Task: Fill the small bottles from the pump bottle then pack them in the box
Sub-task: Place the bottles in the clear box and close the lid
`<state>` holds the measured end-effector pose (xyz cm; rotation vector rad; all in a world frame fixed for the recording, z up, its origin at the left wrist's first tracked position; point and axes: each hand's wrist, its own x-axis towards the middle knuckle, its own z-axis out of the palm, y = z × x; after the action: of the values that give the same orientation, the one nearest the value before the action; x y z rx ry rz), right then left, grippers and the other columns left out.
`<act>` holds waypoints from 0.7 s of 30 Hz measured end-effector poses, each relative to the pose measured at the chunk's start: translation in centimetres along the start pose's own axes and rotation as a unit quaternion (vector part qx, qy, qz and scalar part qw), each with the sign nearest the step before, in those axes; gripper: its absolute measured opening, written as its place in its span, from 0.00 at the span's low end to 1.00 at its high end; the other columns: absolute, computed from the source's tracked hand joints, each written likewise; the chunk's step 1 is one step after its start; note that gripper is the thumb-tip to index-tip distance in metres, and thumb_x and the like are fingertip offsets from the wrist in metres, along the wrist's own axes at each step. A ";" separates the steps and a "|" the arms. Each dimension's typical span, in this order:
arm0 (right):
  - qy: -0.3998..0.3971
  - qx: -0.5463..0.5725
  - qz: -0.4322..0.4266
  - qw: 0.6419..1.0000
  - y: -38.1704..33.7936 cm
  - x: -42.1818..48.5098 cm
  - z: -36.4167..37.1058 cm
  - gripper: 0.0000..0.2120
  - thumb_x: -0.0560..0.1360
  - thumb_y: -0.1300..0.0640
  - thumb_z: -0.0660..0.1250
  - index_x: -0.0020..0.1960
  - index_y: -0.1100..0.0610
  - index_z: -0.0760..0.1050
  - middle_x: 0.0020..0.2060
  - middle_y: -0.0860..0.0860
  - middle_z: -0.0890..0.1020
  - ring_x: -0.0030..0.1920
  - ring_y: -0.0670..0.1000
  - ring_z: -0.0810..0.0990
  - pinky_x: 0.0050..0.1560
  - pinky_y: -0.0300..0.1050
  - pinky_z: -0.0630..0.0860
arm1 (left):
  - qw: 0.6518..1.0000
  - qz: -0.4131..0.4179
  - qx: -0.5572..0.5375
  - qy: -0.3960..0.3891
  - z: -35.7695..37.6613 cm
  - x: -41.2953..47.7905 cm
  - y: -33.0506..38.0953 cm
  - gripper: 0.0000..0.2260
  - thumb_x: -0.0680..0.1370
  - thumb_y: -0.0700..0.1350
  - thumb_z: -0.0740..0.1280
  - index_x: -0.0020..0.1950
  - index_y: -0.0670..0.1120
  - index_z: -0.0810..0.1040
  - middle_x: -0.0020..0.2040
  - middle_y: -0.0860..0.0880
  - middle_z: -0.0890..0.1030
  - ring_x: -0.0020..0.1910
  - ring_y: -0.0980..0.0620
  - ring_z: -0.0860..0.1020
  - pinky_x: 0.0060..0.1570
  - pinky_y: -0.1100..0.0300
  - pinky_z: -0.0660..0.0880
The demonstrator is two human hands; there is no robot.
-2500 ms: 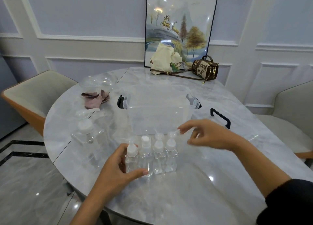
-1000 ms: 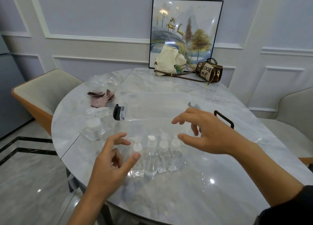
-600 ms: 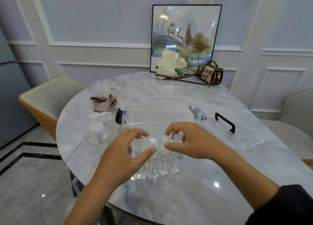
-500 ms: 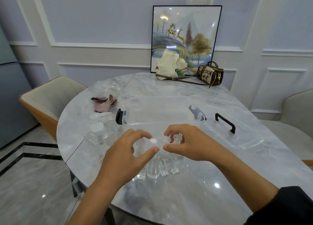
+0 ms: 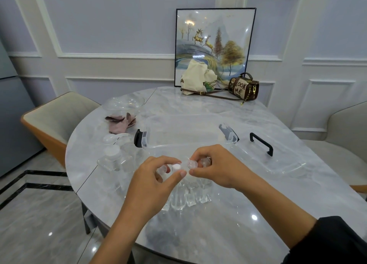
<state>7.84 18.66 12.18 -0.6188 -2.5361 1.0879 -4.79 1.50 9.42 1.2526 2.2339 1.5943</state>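
Left hand [image 5: 151,184] and right hand [image 5: 216,169] curl over the small bottles [image 5: 190,196], each pinching a round white cap [image 5: 176,167]. Clear squarish plastic, glossy marble table [image 5: 218,234].

Bare counter [image 5: 228,232] is lying open along its near edge; the clear box [image 5: 184,131] is blocking the middle, with its lid [image 5: 284,160] occupying the right side.

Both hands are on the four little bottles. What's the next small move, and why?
Probably lift the small bottles together, straight up. The left hand and right hand each curl round the caps of a tight row standing upright, and the open box sits just behind them.
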 end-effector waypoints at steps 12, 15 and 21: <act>0.016 0.010 0.002 1.000 -0.5 -0.7 -2.1 0.05 0.74 0.54 0.79 0.46 0.54 0.85 0.30 0.42 0.74 0.30 0.40 0.70 0.35 0.31 0.68 | 1.000 0.026 -0.006 -0.010 -1.5 0.1 1.9 0.06 0.73 0.53 0.78 0.49 0.59 0.87 0.43 0.53 0.78 0.32 0.59 0.71 0.36 0.69 0.71; 0.025 0.015 -0.017 0.999 -1.8 -0.8 -4.7 0.05 0.74 0.54 0.80 0.47 0.54 0.85 0.35 0.51 0.79 0.33 0.42 0.72 0.35 0.30 0.67 | 0.998 0.058 -0.002 -0.022 -2.7 1.0 3.7 0.07 0.71 0.57 0.76 0.48 0.60 0.86 0.44 0.52 0.80 0.32 0.59 0.71 0.35 0.69 0.70; 0.068 0.064 -0.044 0.995 -4.7 0.2 -10.9 0.05 0.75 0.57 0.78 0.49 0.59 0.85 0.26 0.40 0.76 0.26 0.39 0.72 0.28 0.29 0.68 | 0.987 0.140 0.080 -0.028 -5.5 4.8 8.9 0.19 0.69 0.67 0.68 0.52 0.57 0.86 0.45 0.56 0.83 0.38 0.60 0.77 0.38 0.72 0.69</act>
<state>11.26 22.46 22.88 -0.5224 -2.3354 1.1266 -5.97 1.58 20.84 1.6965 2.2710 1.4644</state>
